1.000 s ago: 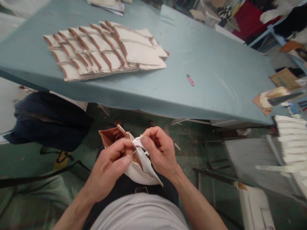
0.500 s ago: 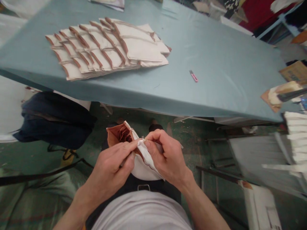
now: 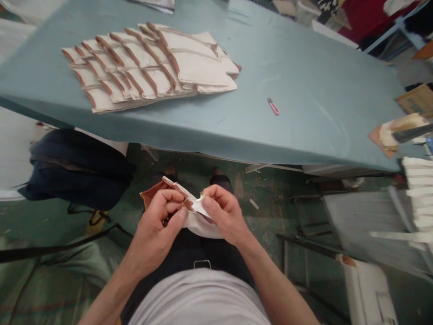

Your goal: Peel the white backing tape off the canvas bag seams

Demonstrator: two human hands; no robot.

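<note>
A cream fabric pouch with a brown lining (image 3: 204,227) is held in front of my waist, its edge stretched between both hands. My left hand (image 3: 161,221) pinches the rim, with thumb and forefinger closed on the brown and white edge. On the other side, my right hand (image 3: 223,210) grips the white edge between thumb and fingers, close to the left fingertips. Part of the pouch is hidden behind the fingers. On the blue-green table (image 3: 304,90) ahead lie overlapping rows of similar cream pouches (image 3: 135,67) and pink-handled thread snips (image 3: 273,107).
A dark blue cloth bundle (image 3: 77,169) hangs below the table at left. Green sacking (image 3: 67,280) lies at lower left. At right are a stack of white pieces (image 3: 419,194), metal frames and a cardboard box (image 3: 415,100).
The pouch has turned and dropped slightly at its right side. My left hand has shifted its fingers onto the rim, and my right hand has moved a little left.
</note>
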